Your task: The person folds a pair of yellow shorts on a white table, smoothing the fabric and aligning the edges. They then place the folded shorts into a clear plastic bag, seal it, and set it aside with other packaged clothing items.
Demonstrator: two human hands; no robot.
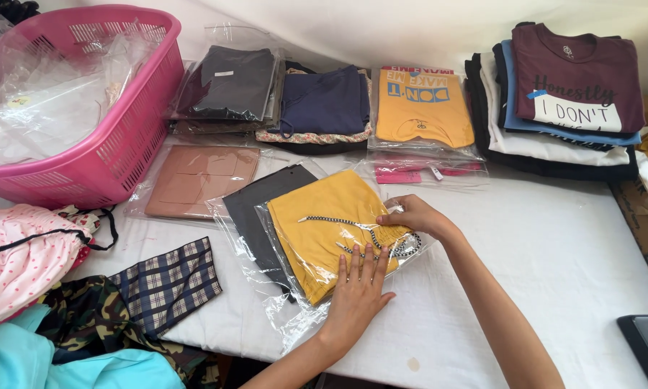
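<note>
Folded yellow garment (324, 223) with a black-and-white drawstring (367, 234), inside a clear plastic bag (295, 310), near the middle of the white table (554, 245). Left hand (358, 288) flat and open on the lower corner of the garment, fingers stretched and pressing on the plastic. Right hand (410, 215) at the right edge of the same package, fingers closed in a pinch on the bag opening. Directly under and to the left, a dark grey bagged garment (255, 205), touching the yellow one. Further left, a brown bagged piece (198, 180). Behind, a row of folded clothes: dark grey pack (230, 83), navy garment (324, 101), orange shirt (421, 108), and a stack of shirts (561, 108) with a maroon one on top. Pink basket (122, 144) with plastic bags at the far left. Plaid cloth (169, 284) at the near left.
</note>
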